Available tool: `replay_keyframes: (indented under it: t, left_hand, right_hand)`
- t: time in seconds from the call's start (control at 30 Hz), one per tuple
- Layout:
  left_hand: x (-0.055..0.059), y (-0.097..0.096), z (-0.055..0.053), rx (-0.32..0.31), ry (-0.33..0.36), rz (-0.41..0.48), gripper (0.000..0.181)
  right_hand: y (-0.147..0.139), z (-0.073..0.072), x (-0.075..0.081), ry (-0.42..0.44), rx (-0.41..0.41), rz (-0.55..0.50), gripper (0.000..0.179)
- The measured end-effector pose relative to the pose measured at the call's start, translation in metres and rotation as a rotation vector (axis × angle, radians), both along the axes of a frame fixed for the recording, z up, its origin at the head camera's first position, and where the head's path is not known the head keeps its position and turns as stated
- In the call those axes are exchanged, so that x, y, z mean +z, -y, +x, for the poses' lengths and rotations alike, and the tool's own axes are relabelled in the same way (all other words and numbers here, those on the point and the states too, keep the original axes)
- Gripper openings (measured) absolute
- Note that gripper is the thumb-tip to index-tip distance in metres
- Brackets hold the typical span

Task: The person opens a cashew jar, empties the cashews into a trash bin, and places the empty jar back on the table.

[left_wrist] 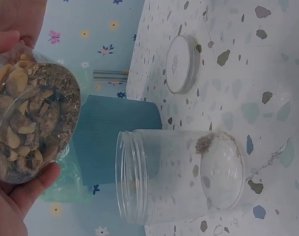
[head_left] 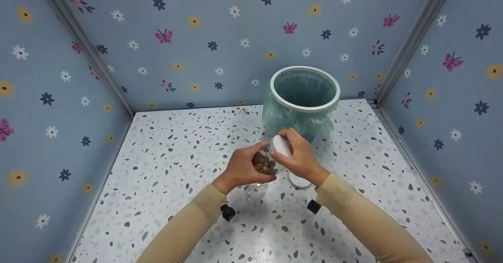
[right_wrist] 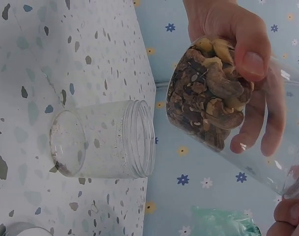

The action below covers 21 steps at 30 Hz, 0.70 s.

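A clear jar of brown, cashew-like nut pieces and dark crumbs is held tilted above the table. My left hand grips its body near the bottom, thumb and fingers wrapped round the sides. At the upper end, my right hand grips the white lid between thumb and fingers. A second clear jar stands lidless on the table just under my hands. It has a few crumbs at its base and is mostly hidden in the head view. Beside it lies another white lid.
Behind my hands stands a bin with a white rim and a green bag liner. The speckled tabletop meets flower-patterned walls at the back and both sides.
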<state>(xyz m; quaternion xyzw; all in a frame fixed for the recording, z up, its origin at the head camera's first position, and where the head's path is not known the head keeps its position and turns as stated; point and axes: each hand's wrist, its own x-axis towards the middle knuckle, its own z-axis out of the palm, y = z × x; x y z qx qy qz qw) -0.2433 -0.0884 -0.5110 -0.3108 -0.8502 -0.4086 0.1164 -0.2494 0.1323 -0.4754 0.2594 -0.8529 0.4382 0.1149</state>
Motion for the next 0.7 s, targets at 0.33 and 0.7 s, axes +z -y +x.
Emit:
replay_keyframes:
  t: [0.33, 0.7]
  left_hand:
    - [0.0006, 0.0001, 0.0025, 0.001, 0.012, 0.012, 0.086]
    - [-0.0005, 0.0049, 0.0027, -0.105, 0.136, 0.078, 0.087]
  right_hand:
    - [-0.0023, 0.0004, -0.0012, -0.077, 0.031, -0.006, 0.061]
    - [-0.0086, -0.0025, -0.0036, -0.167, 0.129, 0.030, 0.064]
